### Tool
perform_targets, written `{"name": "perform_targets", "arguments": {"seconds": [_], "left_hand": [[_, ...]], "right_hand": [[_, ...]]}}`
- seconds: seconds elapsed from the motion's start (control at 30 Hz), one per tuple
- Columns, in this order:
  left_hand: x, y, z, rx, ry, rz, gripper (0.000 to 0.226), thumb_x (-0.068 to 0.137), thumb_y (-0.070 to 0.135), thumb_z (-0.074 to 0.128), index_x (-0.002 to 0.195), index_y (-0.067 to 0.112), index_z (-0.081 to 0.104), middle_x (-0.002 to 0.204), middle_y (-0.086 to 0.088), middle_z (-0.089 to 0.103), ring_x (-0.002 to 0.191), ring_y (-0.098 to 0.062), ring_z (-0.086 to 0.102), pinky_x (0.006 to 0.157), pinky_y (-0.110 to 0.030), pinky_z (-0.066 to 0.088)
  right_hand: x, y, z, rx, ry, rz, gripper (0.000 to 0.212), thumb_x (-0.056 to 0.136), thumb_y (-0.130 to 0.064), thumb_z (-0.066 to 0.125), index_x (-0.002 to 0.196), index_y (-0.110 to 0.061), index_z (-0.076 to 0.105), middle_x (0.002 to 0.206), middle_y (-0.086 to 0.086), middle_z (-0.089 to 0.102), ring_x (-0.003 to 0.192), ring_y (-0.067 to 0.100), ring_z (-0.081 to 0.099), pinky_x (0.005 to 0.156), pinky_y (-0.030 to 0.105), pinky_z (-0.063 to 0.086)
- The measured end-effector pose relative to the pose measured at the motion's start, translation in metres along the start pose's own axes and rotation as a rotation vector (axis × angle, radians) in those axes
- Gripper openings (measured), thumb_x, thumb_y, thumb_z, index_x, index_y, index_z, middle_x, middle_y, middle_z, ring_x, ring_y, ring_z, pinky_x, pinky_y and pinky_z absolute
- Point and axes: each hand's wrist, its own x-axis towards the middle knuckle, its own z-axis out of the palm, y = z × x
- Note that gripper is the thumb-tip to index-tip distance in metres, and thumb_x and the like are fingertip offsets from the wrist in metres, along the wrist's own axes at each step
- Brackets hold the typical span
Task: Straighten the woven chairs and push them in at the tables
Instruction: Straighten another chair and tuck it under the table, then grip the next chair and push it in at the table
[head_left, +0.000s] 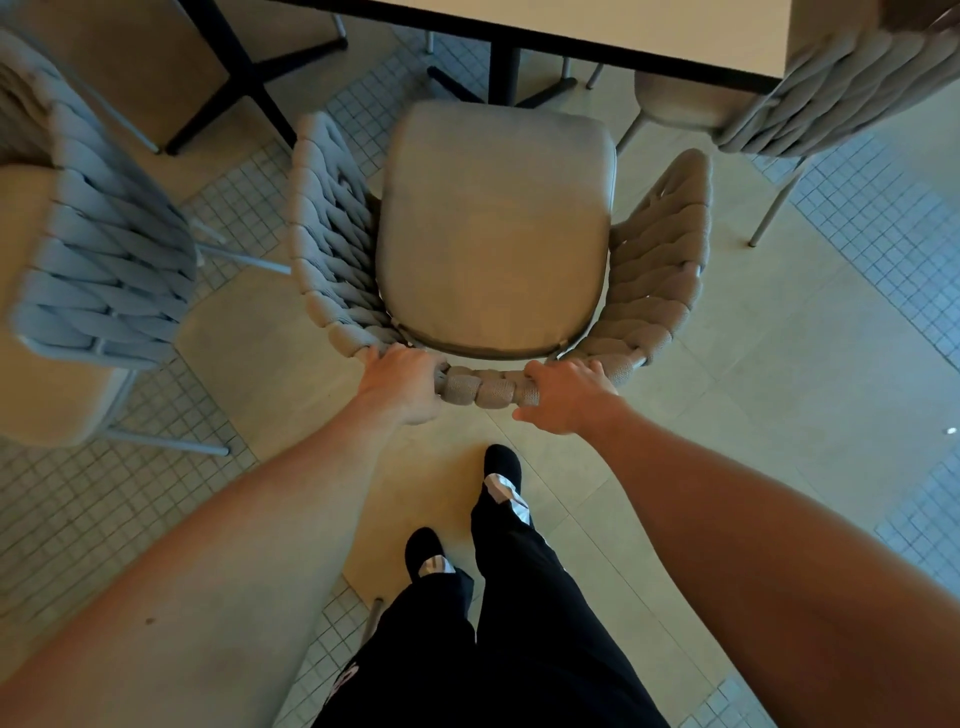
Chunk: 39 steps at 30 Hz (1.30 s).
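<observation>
Nearest the camera, two bare forearms reach forward over legs in black trousers (524, 623) and dark shoes (501, 470) standing on the floor. The left hand (402, 382) grips the top rail of the woven chair (493, 228) at the left of its back, fingers curled over the rail; the right hand (566, 395) grips the same rail a little to the right, fingers wrapped over the top and thumb below. A short stretch of rail shows between the two hands. The chair is seen from above: its back and arms are wrapped in thick, padded, interlaced bands in a pale grey-beige, curving round a smooth, rounded, beige seat cushion. The chair faces away from the person, toward the table (597, 36), with the front edge of the seat near the table's black central post and cross-shaped foot; the seat is not under the tabletop. The table has a light top with a dark edge. To the left stands a second woven chair (104, 260) on thin metal legs, near the first. At the upper right a third woven chair (841, 98) sits at the table's corner. The floor (753, 364) mixes large plain beige tiles with areas of small square mosaic tiles.
</observation>
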Motion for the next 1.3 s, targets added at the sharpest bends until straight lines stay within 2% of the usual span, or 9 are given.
{"name": "perform_targets", "arguments": {"seconds": [0.13,0.23,0.47,0.73,0.87,1.0,1.13,1.3], "left_hand": [[-0.013,-0.001,-0.017,-0.096,0.022,0.013,0.061,0.086,0.042,0.061,0.144,0.027,0.05,0.137,0.002,0.059,0.13,-0.024,0.046,0.108,-0.044,0.036],[-0.026,-0.002,-0.027,-0.2,0.071,-0.04,0.063,0.093,0.048,0.058,0.149,0.022,0.046,0.146,-0.002,0.053,0.138,-0.026,0.041,0.115,-0.041,0.033],[-0.056,-0.018,-0.035,-0.276,0.064,-0.167,0.071,0.095,0.061,0.049,0.152,0.02,0.039,0.154,-0.005,0.044,0.142,-0.027,0.037,0.111,-0.043,0.035],[-0.092,-0.053,-0.042,-0.341,0.095,-0.296,0.066,0.093,0.062,0.05,0.147,0.024,0.043,0.143,-0.007,0.052,0.132,-0.032,0.045,0.103,-0.048,0.042],[-0.105,-0.081,-0.043,-0.408,0.073,-0.394,0.076,0.095,0.063,0.048,0.155,0.02,0.03,0.155,-0.01,0.038,0.141,-0.033,0.035,0.111,-0.049,0.034],[-0.117,-0.114,-0.043,-0.471,0.103,-0.47,0.077,0.095,0.061,0.049,0.157,0.021,0.027,0.159,-0.009,0.034,0.144,-0.032,0.031,0.114,-0.049,0.031],[-0.122,-0.163,-0.043,-0.506,0.114,-0.51,0.077,0.096,0.061,0.05,0.157,0.021,0.026,0.159,-0.009,0.033,0.145,-0.032,0.03,0.115,-0.05,0.031],[-0.124,-0.231,-0.046,-0.538,0.124,-0.534,0.079,0.095,0.061,0.05,0.158,0.02,0.024,0.16,-0.01,0.032,0.145,-0.033,0.031,0.115,-0.048,0.032]], "right_hand": [[-0.004,-0.01,-0.014,0.093,0.004,-0.017,0.06,0.091,-0.057,0.061,0.138,-0.021,0.049,0.137,0.008,0.055,0.13,0.032,0.046,0.106,0.051,0.042],[-0.006,-0.019,-0.026,0.116,0.024,-0.041,0.064,0.093,-0.054,0.059,0.144,-0.021,0.045,0.142,0.009,0.05,0.132,0.033,0.044,0.105,0.053,0.043],[-0.004,-0.046,-0.046,0.01,0.041,-0.164,0.069,0.09,-0.06,0.057,0.145,-0.02,0.044,0.143,0.01,0.051,0.134,0.034,0.044,0.106,0.048,0.042],[0.005,-0.089,-0.071,-0.119,0.018,-0.317,0.063,0.09,-0.062,0.057,0.133,-0.017,0.049,0.133,0.011,0.055,0.126,0.035,0.048,0.102,0.05,0.042],[0.011,-0.121,-0.083,-0.193,0.009,-0.368,0.056,0.09,-0.063,0.058,0.124,-0.019,0.051,0.128,0.008,0.056,0.123,0.032,0.049,0.1,0.048,0.041],[0.022,-0.163,-0.093,-0.242,-0.003,-0.42,0.063,0.09,-0.063,0.059,0.137,-0.021,0.049,0.134,0.007,0.056,0.127,0.032,0.048,0.105,0.05,0.04],[0.044,-0.216,-0.099,-0.313,-0.005,-0.466,0.074,0.087,-0.067,0.061,0.142,-0.021,0.043,0.136,0.006,0.055,0.127,0.033,0.05,0.104,0.052,0.042],[0.069,-0.282,-0.112,-0.392,-0.017,-0.5,0.075,0.09,-0.065,0.059,0.147,-0.021,0.04,0.147,0.008,0.047,0.137,0.034,0.04,0.111,0.054,0.036]]}}
